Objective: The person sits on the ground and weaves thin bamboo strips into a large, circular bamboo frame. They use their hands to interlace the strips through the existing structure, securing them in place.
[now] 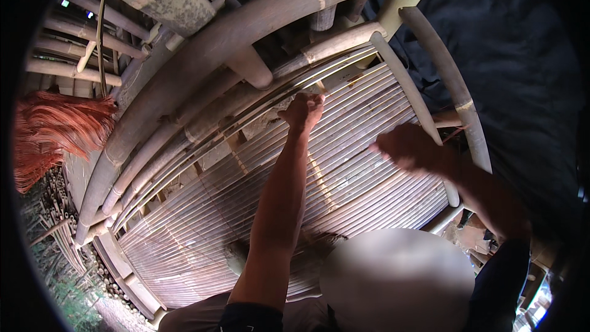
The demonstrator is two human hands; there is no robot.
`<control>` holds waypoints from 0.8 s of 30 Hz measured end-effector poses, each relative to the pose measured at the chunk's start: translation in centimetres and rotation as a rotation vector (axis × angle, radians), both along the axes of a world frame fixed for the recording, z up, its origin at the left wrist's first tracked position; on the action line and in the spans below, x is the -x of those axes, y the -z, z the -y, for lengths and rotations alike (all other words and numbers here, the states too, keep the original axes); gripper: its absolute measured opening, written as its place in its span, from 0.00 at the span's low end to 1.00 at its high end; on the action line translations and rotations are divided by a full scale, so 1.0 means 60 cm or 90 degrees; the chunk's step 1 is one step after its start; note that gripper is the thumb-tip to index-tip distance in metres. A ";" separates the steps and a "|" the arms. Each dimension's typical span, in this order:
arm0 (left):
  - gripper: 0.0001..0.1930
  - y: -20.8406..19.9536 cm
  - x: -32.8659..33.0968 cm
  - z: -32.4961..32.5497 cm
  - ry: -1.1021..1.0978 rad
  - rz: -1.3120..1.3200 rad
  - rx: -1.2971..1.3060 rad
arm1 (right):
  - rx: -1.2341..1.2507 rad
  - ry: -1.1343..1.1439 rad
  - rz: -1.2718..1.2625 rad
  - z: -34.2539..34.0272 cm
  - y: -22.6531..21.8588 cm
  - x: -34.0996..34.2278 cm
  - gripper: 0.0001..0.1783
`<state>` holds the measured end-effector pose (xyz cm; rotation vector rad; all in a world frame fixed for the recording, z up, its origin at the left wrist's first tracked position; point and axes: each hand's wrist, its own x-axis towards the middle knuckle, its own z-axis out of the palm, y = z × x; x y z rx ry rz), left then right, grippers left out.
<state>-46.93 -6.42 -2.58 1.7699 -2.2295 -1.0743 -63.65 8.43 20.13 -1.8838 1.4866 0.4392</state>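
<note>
A bamboo bench frame with a seat of many narrow slats (369, 110) lies in front of me. My left hand (302, 110) reaches to the far edge of the slats, its fingers curled closed beside a loose pale strip and the gap under the bamboo rail (252, 95). What it grips, if anything, is hidden. Over the right part of the slats hovers my right hand (405, 147), in shadow, with its fingers drawn together and pointing left. I cannot make out anything in them.
Thick curved bamboo poles (276, 9) form the far side. A bundle of reddish strands (61, 129) hangs at the left, above a stack of cut canes (61, 221). Dark cloth (510, 55) covers the right side. A blurred pale oval hides part of the near slats.
</note>
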 end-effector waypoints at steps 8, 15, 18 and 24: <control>0.24 -0.006 0.006 -0.016 -0.031 0.025 0.033 | 0.343 0.322 0.075 -0.034 0.076 0.160 0.18; 0.20 -0.035 -0.110 -0.097 -0.141 0.051 0.521 | 0.243 0.586 0.304 -0.163 -0.009 0.117 0.12; 0.23 -0.039 -0.240 -0.098 -0.328 0.137 0.496 | 0.325 0.505 0.051 -0.261 -0.019 0.195 0.10; 0.13 -0.045 -0.466 -0.092 -0.283 0.229 0.497 | 0.510 0.427 -0.392 -0.396 -0.004 0.300 0.15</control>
